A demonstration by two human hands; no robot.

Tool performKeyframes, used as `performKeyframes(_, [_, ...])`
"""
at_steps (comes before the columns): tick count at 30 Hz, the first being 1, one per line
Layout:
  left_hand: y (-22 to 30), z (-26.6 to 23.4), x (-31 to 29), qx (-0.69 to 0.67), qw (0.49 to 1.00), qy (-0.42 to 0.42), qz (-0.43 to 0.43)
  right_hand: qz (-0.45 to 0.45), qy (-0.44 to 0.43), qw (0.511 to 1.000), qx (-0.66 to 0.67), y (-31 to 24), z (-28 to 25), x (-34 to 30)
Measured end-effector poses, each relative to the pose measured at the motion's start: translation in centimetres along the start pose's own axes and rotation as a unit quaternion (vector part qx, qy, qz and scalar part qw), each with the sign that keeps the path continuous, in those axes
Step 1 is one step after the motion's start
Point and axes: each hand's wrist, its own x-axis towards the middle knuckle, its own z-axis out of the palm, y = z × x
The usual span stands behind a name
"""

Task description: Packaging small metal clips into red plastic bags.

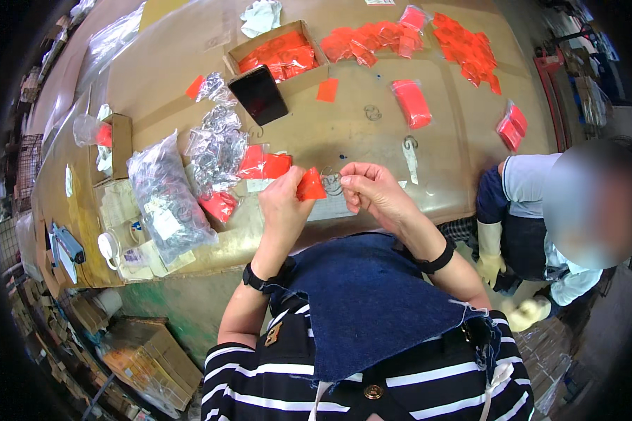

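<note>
2 bare hands meet over the near edge of the brown tabletop. The left hand has its fingers pinched shut on a small red packet, held up just above the tabletop, between both hands. The right hand is curled close beside the packet, its fingers bent together near the packet's edge; whether they grip anything I cannot tell. Both wrists wear black bands.

Just left of the hands lie more red packets beside a heap of crinkled clear bags, and a large clear bag of small metal parts lies further left. A black phone leans against an open cardboard box of red packets. More red packets are scattered across the far side. At the right, another person in pale gloves crouches beside the tabletop.
</note>
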Motion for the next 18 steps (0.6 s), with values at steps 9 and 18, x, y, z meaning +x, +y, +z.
performKeyframes(9, [0.2, 0.3, -0.3, -0.066, 0.998, -0.01, -0.023, -0.012, 0.004, 0.998, -0.054, 0.5, 0.7, 0.3])
performKeyframes(18, [1.1, 0.8, 0.1, -0.019, 0.999, -0.007, 0.037, -0.137, 0.034, 0.933, -0.331, 1.7, 0.9, 0.5])
